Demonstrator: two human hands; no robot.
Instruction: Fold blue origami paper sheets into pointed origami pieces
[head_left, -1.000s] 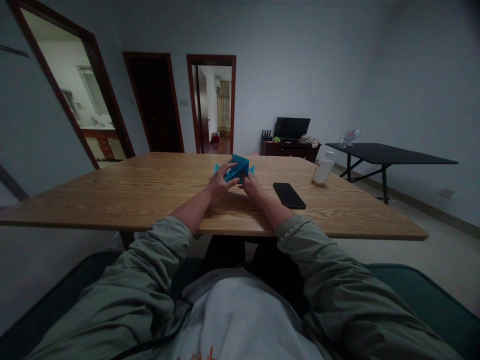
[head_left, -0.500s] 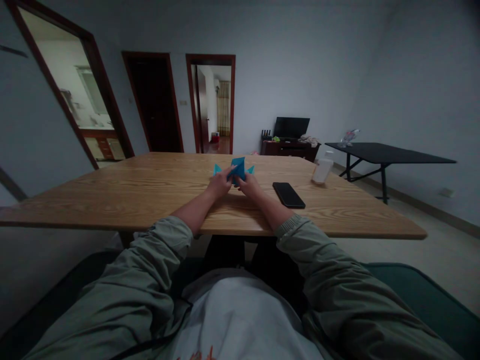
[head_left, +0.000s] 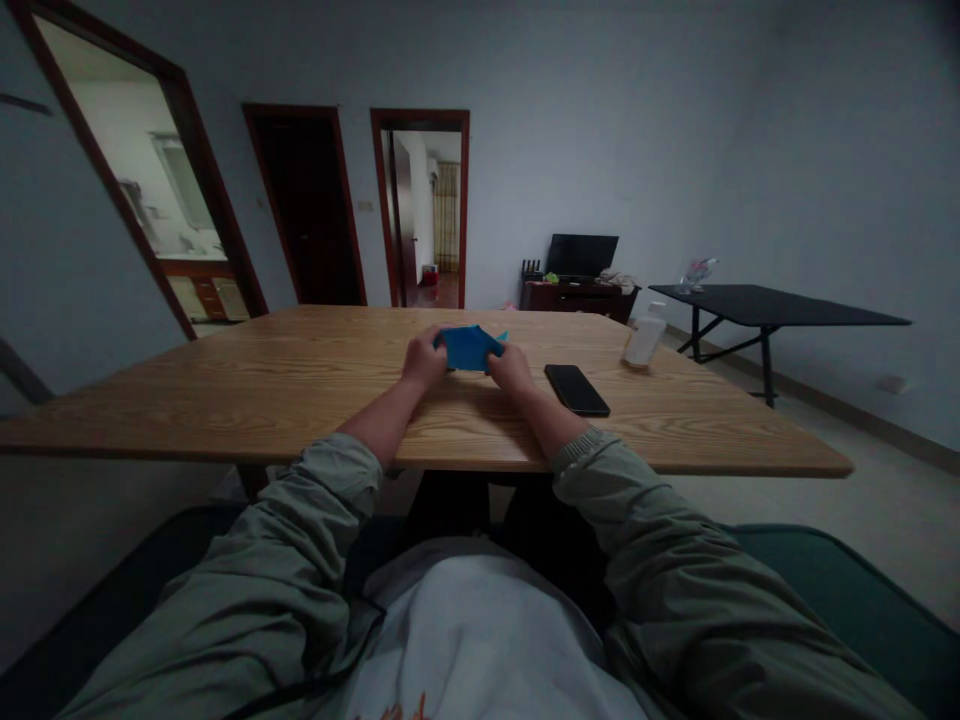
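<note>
**Two hands are holding a blue paper**

In the middle of the frame, the left hand (head_left: 424, 362) and the right hand (head_left: 511, 368) are holding a folded blue paper (head_left: 466, 348) between them. The left hand is gripping its left side and the right hand its right side, with fingers curled in on the paper. The paper is sitting low, just over the wooden table (head_left: 247, 390); I cannot tell if it is touching the wood. The fingers are covering the paper's near corners.

A black phone (head_left: 576, 389) is lying flat on the table, just to the right of the right hand. Farther right, near the table's far edge, a white bottle (head_left: 645, 342) is standing up. A black table (head_left: 780, 306) is standing well apart at the right of the frame. A dark screen (head_left: 583, 255) is sitting on a low cabinet by the back wall. Green sleeves (head_left: 637, 520) are filling the bottom of the frame.
</note>
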